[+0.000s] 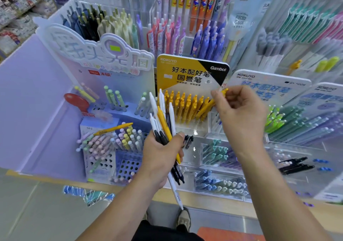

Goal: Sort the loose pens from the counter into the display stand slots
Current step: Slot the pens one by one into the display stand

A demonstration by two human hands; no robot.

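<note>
Head — left hand (pixel 161 153) grips mixed pens (pixel 163 119), right hand (pixel 239 114) pinches apparently yellow pen (pixel 205 108)

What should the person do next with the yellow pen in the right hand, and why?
Probably slide the yellow pen down into a slot at the right end of the row of yellow pens. The right hand pinches it tilted just there, the colours match, and the left hand grips a bundle of pens not yet sorted.

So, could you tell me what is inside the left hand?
A bundle of white, black and yellow pens; the left hand covers their middles, so the count is unclear.
</note>
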